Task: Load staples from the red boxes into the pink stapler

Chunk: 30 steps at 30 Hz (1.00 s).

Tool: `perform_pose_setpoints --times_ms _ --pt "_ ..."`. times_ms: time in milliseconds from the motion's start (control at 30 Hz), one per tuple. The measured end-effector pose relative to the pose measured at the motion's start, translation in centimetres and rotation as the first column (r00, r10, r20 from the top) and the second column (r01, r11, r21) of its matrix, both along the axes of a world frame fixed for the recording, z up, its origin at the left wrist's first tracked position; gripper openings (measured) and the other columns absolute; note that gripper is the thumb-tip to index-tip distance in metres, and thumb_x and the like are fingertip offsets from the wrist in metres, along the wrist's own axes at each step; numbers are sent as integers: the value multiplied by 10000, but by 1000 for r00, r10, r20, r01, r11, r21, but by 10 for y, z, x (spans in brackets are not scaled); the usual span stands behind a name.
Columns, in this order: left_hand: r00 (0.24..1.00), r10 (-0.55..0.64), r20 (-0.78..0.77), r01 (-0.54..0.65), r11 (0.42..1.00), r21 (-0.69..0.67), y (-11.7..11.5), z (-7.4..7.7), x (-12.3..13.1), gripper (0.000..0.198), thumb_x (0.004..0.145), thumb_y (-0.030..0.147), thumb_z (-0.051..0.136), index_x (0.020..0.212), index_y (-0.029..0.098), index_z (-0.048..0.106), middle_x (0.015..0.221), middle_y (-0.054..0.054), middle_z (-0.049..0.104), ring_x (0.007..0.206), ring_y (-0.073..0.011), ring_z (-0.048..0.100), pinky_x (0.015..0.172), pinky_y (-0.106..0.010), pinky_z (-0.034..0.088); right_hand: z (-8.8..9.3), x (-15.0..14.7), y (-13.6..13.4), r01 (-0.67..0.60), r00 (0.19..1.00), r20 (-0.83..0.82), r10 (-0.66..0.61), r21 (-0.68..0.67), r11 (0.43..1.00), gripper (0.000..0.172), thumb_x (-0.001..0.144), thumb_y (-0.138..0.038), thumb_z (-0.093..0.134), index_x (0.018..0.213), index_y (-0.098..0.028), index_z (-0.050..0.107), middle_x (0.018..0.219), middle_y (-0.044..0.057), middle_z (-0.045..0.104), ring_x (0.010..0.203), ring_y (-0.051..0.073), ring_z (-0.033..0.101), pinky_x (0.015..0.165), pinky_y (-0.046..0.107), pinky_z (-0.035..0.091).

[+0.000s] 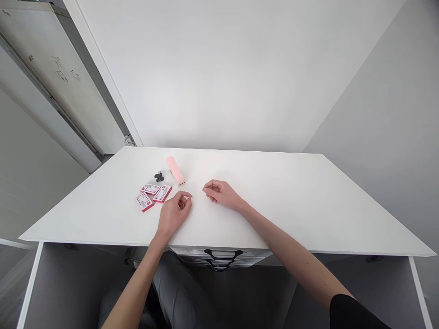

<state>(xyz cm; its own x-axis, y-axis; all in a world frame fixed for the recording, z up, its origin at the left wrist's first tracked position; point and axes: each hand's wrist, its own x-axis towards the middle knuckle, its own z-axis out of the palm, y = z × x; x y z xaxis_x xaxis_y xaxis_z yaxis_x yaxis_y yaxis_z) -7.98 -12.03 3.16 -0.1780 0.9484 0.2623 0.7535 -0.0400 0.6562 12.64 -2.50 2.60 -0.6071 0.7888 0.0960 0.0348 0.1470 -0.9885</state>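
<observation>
My left hand (175, 212) rests on the white table, its fingers loosely bent and a gap between thumb and forefinger. Nothing shows in it. Just left of it lie three small white-and-red boxes (162, 193), close together. Beyond this hand is a pink stapler (176, 171), set at a slant. A small black clip-like object (158, 176) sits between the stapler and the boxes. Over to the right, my right hand (221, 192) is also on the tabletop, fingers loosely curled and thumb apart, with no object visible in it. The two hands do not touch.
The white tabletop (291, 201) meets a pale wall (222, 82) at the back. Below the front edge are drawers with black handles (222, 256), close to my legs (181, 288). A worn white panel (65, 68) stands at the far left.
</observation>
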Motion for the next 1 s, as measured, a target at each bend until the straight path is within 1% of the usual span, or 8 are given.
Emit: perform_pose_setpoints --times_ms 167,467,800,933,1000 --pt "1000 3 6 -3 1000 9 1 -1 0 219 917 371 537 998 232 685 676 37 599 621 -156 569 627 -278 416 0 0 0 -2 1000 -4 2 1 1000 261 913 -479 678 962 -223 677 835 -1 661 658 120 572 610 275 471" --pt "1000 13 25 -13 1000 -1 1 2 1 229 916 383 547 997 225 692 682 34 598 617 -152 549 628 -281 415 -1 0 1 -13 1000 -14 13 2 1000 253 913 -469 676 959 -221 677 841 -3 659 656 115 575 607 272 467" --pt "1000 -6 30 6 1000 -7 -2 2 2 244 923 390 547 1023 222 694 701 34 610 631 -150 558 640 -281 421 -3 2 -1 -11 1000 -2 11 25 1000 248 917 -465 669 962 -222 680 846 -5 667 661 120 582 624 280 465" --pt "999 -9 35 9 1000 -2 -1 0 1 222 927 371 558 1026 222 689 707 35 606 633 -147 565 659 -290 445 -3 2 -1 -8 1000 6 8 26 1000 251 915 -470 669 965 -224 680 852 -3 669 664 121 584 629 281 463" --pt "999 3 38 -5 999 32 -1 0 2 215 930 361 562 1042 219 677 774 22 628 637 -141 572 670 -297 471 -3 3 -2 -5 1000 3 5 29 1000 243 918 -460 665 962 -221 678 845 -4 664 664 120 584 633 282 465"
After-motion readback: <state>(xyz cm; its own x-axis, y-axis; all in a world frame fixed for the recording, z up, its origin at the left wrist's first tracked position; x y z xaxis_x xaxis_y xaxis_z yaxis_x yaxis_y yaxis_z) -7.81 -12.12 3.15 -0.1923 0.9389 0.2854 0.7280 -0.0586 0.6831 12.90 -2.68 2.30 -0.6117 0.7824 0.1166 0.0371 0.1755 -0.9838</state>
